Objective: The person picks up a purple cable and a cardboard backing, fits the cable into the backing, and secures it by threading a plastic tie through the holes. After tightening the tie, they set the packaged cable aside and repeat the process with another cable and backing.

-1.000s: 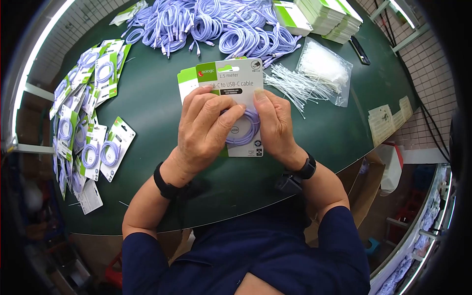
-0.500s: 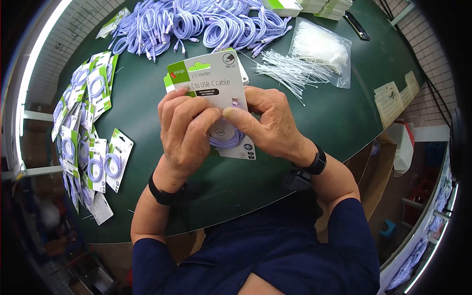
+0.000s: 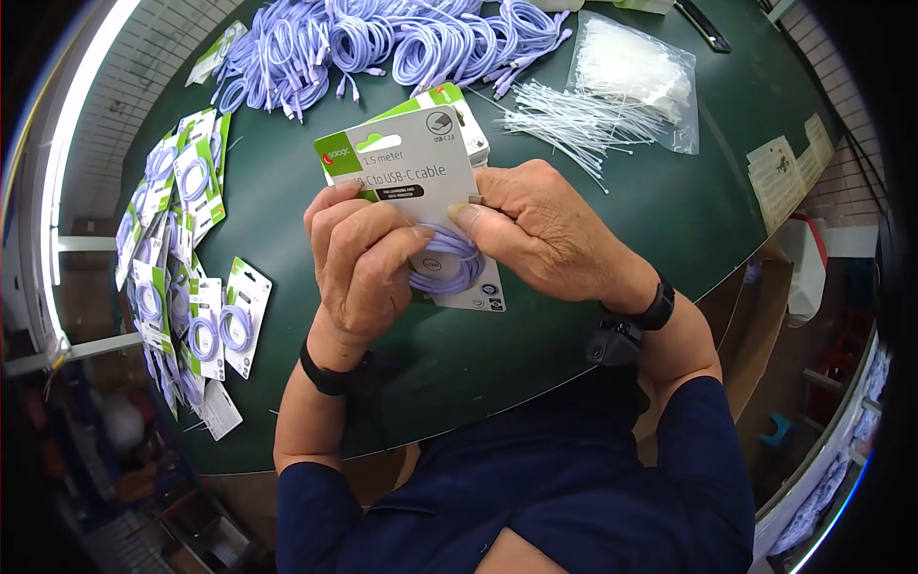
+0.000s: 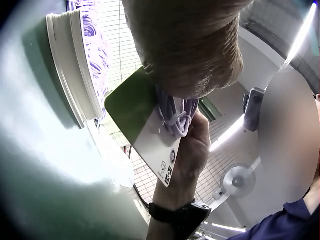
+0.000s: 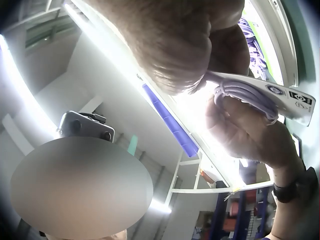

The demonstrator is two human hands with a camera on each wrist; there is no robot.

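Note:
A white and green cable card (image 3: 421, 158) printed "1.5 meter USB-C to USB-C cable" is held up over the table, tilted slightly. A coiled purple USB-C cable (image 3: 448, 273) lies against its lower front. My left hand (image 3: 359, 249) grips the card's left side, its fingers bent over the front and one fingertip at the coil. At the right edge, just above the coil, my right hand (image 3: 555, 230) pinches with thumb and forefinger; what lies between them is mostly hidden. From the left wrist, a tie shows around the cable coil (image 4: 175, 117).
Behind the card stands a stack of green and white cards (image 3: 470, 129). Loose purple cables (image 3: 296, 53) are heaped at the back. Carded cables (image 3: 191, 182) pile up at left. White cable ties (image 3: 564, 124), a clear bag of ties (image 3: 631, 72) and a black cutter (image 3: 703, 26) lie at right.
The card has shifted left and tilted. The right thumb came in over its front, where a cable plug showed half a second ago; now the right hand is back at the card's right edge.

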